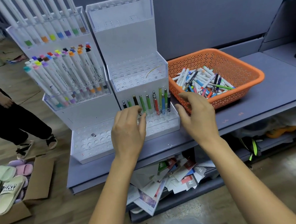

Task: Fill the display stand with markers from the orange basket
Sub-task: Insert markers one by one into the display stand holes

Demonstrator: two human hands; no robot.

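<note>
The left forearm [112, 188] and right forearm [245, 178] are bare and extend forward, converging slightly. The left hand [128, 132] is palm down, fingers loosely spread and slightly bent, gripping nothing. The right hand [198, 116] is palm down, thumb held apart, fingers relaxed, empty.

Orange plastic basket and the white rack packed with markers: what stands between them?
In the head view, a clear acrylic tiered display stand stands between them, its upper tiers empty, with a row of coloured pens upright low down.
</note>
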